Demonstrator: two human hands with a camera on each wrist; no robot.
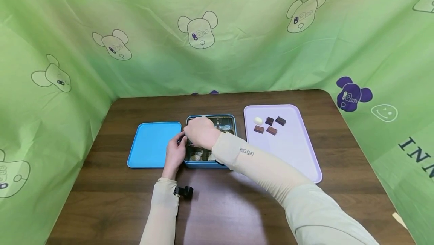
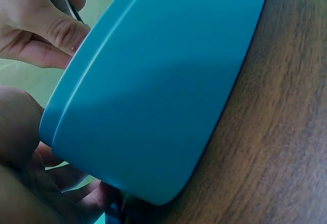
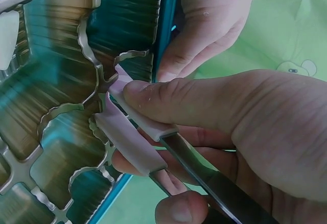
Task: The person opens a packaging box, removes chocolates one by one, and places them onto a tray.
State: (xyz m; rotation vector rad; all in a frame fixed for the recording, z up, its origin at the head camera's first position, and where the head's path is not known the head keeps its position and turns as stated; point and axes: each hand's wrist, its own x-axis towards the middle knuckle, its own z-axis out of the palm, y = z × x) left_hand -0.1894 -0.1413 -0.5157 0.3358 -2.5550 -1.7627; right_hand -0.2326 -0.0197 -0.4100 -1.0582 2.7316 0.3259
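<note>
A blue rectangular box (image 1: 207,165) with a divided, shiny metallic-looking insert (image 3: 56,109) stands mid-table. My left hand (image 1: 175,152) grips its left side, thumb and fingers around the rim in the left wrist view. Over the box, my right hand (image 1: 202,131) holds tongs (image 3: 191,163) with pink tips (image 3: 130,137). Those tips point down at the insert's dividers, near the left hand, and nothing shows between them. Pale pieces (image 1: 196,157) lie in the near compartments. The right hand and forearm hide part of the box from the head camera.
A flat blue lid or tray (image 1: 154,145) lies left of the box. On the right, a lilac tray (image 1: 285,150) carries several dark brown pieces (image 1: 280,121) and one white egg-shaped piece (image 1: 258,121). A green printed curtain (image 1: 237,56) encloses the wooden table (image 1: 101,199).
</note>
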